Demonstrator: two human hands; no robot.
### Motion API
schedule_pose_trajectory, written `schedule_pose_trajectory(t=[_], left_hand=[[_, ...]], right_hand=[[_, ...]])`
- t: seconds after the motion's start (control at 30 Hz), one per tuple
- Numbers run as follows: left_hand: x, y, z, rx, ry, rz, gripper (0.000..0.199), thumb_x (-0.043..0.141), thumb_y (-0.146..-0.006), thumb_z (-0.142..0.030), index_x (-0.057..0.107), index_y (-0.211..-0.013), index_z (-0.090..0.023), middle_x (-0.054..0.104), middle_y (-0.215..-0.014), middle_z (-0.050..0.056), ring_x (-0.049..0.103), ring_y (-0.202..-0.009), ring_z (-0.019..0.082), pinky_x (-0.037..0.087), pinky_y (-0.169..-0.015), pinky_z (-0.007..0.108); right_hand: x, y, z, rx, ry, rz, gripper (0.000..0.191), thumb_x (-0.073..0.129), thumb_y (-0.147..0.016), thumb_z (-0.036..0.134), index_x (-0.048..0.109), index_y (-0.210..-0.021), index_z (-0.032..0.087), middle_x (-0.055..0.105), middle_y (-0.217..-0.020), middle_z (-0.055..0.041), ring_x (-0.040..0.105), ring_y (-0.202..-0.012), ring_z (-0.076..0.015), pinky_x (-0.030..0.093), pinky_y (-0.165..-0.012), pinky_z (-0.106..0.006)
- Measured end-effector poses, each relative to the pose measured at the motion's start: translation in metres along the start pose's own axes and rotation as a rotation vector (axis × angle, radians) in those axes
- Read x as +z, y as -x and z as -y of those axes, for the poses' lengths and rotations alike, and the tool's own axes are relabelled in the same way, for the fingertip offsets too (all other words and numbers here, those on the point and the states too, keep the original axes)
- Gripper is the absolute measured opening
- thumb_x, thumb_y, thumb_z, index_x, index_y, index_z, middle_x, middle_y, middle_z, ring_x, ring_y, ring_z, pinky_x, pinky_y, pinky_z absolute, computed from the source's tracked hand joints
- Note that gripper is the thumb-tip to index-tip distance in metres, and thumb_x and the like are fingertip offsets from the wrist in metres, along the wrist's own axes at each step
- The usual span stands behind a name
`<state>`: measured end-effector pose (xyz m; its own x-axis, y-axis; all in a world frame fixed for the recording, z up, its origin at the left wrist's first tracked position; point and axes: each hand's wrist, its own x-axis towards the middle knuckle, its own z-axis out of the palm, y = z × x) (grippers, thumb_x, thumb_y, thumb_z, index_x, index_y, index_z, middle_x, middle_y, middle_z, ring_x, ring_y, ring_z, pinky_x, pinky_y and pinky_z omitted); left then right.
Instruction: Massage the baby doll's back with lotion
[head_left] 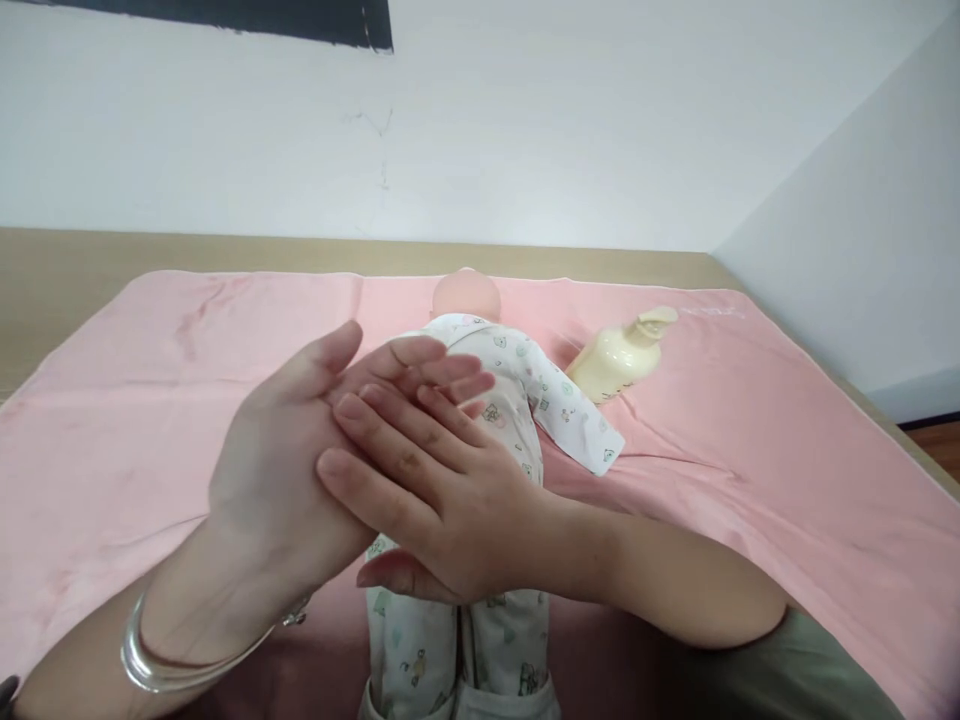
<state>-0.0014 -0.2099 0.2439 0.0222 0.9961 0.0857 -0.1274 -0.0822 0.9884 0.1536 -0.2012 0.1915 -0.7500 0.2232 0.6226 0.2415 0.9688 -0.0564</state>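
Note:
My left hand (277,460) is turned palm up, its fingers stretched out, with a silver bangle (142,655) round the wrist. Across its palm and fingers lies my right hand (450,490), palm down and fingers extended. The two palms touch, and whatever may be between them is hidden. Beneath and beyond both hands, a baby doll (506,345) in white printed clothes lies with its head away from me. My hands cover part of its body. To the right of the doll, a cream pump bottle (619,362) rests tilted, close to its sleeve.
A pink cloth (765,430) with some wrinkles covers most of the wooden table (60,260). Behind the table rises a white wall (525,130), with a dark panel (300,20) at upper left. Another wall (885,220) stands at the right.

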Motion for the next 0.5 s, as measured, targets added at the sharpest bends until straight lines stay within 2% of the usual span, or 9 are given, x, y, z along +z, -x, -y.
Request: schedule_pose_trajectory(t=[0.07,0.1,0.13,0.2,0.3,0.33,0.37,0.43,0.5], left_hand=[[-0.003,-0.004,-0.004,-0.194,0.192,-0.038,0.056,0.02,-0.106,-0.038,0.072,-0.099,-0.02,0.079,-0.111,0.009,0.077,-0.105,0.026,0.069,-0.084,0.048],[-0.004,-0.005,-0.005,-0.224,0.273,-0.09,0.054,0.023,-0.105,-0.041,0.072,-0.097,-0.021,0.079,-0.113,0.008,0.075,-0.109,0.027,0.068,-0.087,0.05],[-0.004,-0.006,-0.004,-0.194,0.314,-0.149,0.05,0.028,-0.103,-0.044,0.072,-0.094,-0.022,0.078,-0.111,0.008,0.074,-0.112,0.028,0.067,-0.092,0.051],[-0.002,-0.008,0.003,-0.032,0.274,-0.225,0.041,0.038,-0.101,-0.045,0.07,-0.088,-0.023,0.078,-0.103,0.008,0.073,-0.114,0.028,0.063,-0.1,0.051],[0.007,-0.015,0.027,0.185,0.152,-0.274,0.025,0.048,-0.096,-0.036,0.068,-0.089,-0.023,0.075,-0.092,0.004,0.073,-0.106,0.023,0.059,-0.105,0.045],[0.009,-0.018,0.039,0.238,0.107,-0.299,0.019,0.052,-0.094,-0.031,0.069,-0.092,-0.023,0.074,-0.092,0.003,0.073,-0.104,0.021,0.058,-0.105,0.042],[0.01,-0.023,0.051,0.233,0.038,-0.316,0.018,0.052,-0.093,-0.027,0.069,-0.093,-0.023,0.074,-0.093,0.003,0.072,-0.103,0.019,0.057,-0.104,0.04],[0.009,-0.032,0.076,0.156,-0.154,-0.347,0.017,0.054,-0.091,-0.023,0.07,-0.094,-0.022,0.075,-0.099,0.002,0.071,-0.1,0.018,0.057,-0.099,0.036],[0.003,-0.041,0.098,0.152,-0.276,-0.384,0.017,0.056,-0.087,-0.02,0.07,-0.096,-0.022,0.075,-0.105,0.002,0.069,-0.104,0.018,0.056,-0.1,0.036]], right_hand=[[-0.002,-0.002,-0.002,-0.004,-0.053,0.014,0.071,0.038,-0.103,0.055,0.037,-0.153,0.004,0.037,-0.164,-0.0177,0.02,-0.16,-0.0267,0.02,-0.134,-0.047],[-0.005,-0.003,-0.003,-0.001,-0.079,0.023,0.07,0.037,-0.104,0.053,0.04,-0.15,0.002,0.04,-0.163,-0.0181,0.023,-0.159,-0.0267,0.021,-0.134,-0.045],[-0.009,-0.004,-0.003,0.004,-0.101,0.032,0.067,0.038,-0.104,0.051,0.045,-0.147,0.0,0.044,-0.16,-0.0182,0.028,-0.158,-0.0261,0.024,-0.134,-0.042],[-0.017,-0.004,-0.006,0.015,-0.135,0.024,0.059,0.04,-0.104,0.045,0.054,-0.139,-0.001,0.057,-0.15,-0.017,0.044,-0.15,-0.0236,0.03,-0.132,-0.037],[-0.02,-0.002,-0.017,0.035,-0.166,0.006,0.04,0.042,-0.104,0.035,0.067,-0.122,0.009,0.076,-0.122,-0.0079,0.068,-0.122,-0.0171,0.033,-0.13,-0.037],[-0.017,0.0,-0.023,0.051,-0.166,0.02,0.036,0.042,-0.103,0.032,0.069,-0.116,0.012,0.078,-0.115,-0.0054,0.071,-0.115,-0.0161,0.034,-0.129,-0.038],[-0.012,0.002,-0.028,0.076,-0.154,0.044,0.033,0.042,-0.103,0.029,0.07,-0.113,0.014,0.079,-0.112,-0.0051,0.071,-0.113,-0.0164,0.035,-0.129,-0.039],[0.001,0.007,-0.039,0.147,-0.095,0.099,0.032,0.044,-0.101,0.026,0.07,-0.114,0.012,0.075,-0.122,-0.0097,0.068,-0.122,-0.0199,0.039,-0.126,-0.042],[0.017,0.012,-0.048,0.206,-0.023,0.151,0.035,0.045,-0.1,0.026,0.068,-0.121,0.008,0.067,-0.137,-0.0153,0.059,-0.135,-0.0241,0.038,-0.126,-0.045]])
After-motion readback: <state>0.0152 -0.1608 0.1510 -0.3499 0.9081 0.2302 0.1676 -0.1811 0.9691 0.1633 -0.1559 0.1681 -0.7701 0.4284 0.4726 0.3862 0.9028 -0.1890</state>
